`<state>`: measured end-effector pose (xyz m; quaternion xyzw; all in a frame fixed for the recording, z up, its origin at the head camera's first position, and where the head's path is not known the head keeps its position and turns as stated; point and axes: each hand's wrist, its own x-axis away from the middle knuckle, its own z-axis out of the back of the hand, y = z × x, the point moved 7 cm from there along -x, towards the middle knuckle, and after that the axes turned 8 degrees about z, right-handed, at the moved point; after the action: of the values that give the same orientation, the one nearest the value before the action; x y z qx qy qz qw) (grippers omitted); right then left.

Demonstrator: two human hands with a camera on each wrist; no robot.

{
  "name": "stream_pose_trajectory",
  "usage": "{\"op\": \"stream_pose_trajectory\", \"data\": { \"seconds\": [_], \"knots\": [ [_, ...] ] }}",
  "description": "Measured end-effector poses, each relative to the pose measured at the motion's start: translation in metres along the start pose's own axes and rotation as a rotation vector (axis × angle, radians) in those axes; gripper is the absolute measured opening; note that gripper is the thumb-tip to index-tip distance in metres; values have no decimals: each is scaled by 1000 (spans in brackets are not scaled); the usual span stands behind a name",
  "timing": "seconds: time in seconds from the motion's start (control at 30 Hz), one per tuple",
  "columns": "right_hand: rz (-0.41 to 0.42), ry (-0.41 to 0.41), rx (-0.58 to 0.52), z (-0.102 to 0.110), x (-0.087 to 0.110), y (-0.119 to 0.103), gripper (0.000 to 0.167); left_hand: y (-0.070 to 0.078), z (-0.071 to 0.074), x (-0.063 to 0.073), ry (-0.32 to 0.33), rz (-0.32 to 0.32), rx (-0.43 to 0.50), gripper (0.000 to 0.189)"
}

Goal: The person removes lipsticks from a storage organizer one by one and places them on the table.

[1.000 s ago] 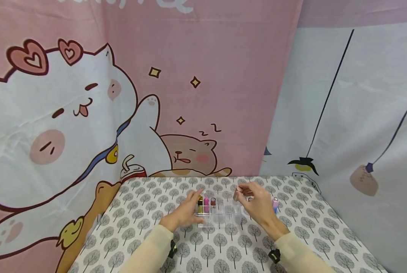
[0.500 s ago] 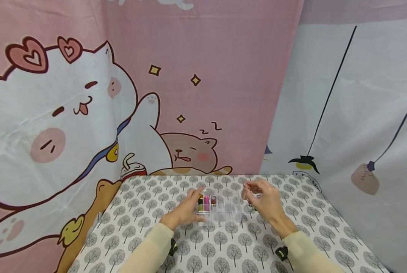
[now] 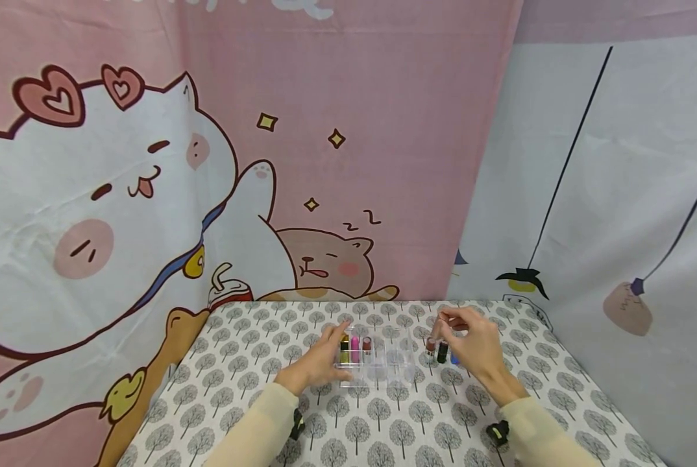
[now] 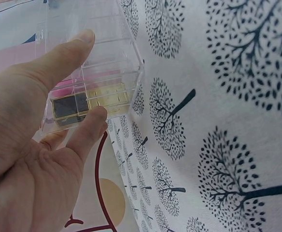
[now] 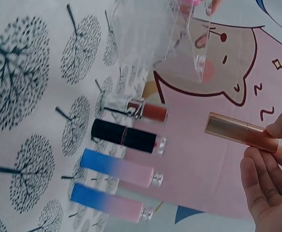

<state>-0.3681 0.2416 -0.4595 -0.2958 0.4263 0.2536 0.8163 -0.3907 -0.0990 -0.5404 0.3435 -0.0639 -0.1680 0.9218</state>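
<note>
A clear plastic compartment organizer stands on the table, and my left hand grips its left end between thumb and fingers. Inside, a black-and-gold lipstick, a bright pink lipstick and a brown-capped lipstick stand in a row at the left. Off to the right, my right hand pinches a rose-gold lipstick above the table. Near it stand a lipstick with a brown cap and clear base, a black lipstick and two blue-to-pink lipsticks.
A white cloth printed with grey trees covers the table. Behind it hangs a pink curtain with cartoon animals. A pale curtain hangs at the right side.
My right hand has moved right, from the organizer's right end to above the standing lipsticks. My left hand keeps its place on the organizer.
</note>
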Motion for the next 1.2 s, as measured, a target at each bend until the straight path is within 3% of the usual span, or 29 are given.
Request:
{"op": "stream_pose_trajectory", "data": {
  "seconds": [0.3,0.73,0.97,1.2],
  "knots": [
    [-27,9,24,10,5,18,27,0,0,0,12,-4,3,128],
    [-28,7,44,17,13,24,26,0,0,-2,18,-4,-15,128],
    [-21,-28,30,16,19,21,25,-1,0,-1,17,3,-10,128],
    [-65,-91,-9,10,26,21,26,0,-1,-1,20,0,-8,128]
  ]
}}
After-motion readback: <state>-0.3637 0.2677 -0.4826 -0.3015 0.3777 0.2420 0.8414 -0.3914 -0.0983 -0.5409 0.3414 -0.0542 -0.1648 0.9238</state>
